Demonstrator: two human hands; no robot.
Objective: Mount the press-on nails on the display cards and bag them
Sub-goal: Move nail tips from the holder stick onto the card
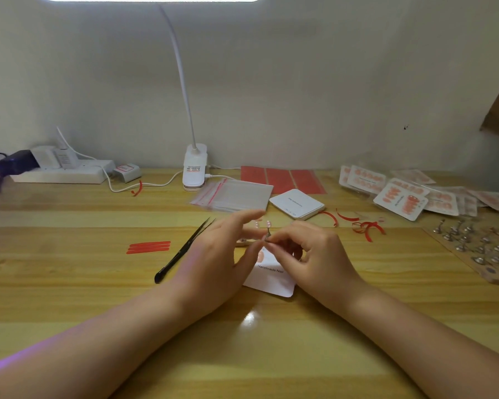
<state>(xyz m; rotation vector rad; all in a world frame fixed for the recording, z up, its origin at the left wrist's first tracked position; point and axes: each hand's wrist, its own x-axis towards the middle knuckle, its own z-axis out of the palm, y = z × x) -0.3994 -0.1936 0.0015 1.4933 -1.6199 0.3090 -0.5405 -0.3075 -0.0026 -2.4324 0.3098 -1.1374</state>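
A white display card printed "Handmade Nail" lies flat on the wooden table, partly under both hands. My left hand and my right hand meet above it, fingertips pinching a small metal nail holder with a nail on it. My left fingers are partly spread. Black tweezers lie just left of my left hand. A stack of clear zip bags sits behind the hands.
Blank cards are stacked behind. Bagged finished nail sets pile at right, over a wooden board of metal nail stands. Red tape strips lie left, red sheets and curled red peelings behind. A clip lamp and power strip line the wall.
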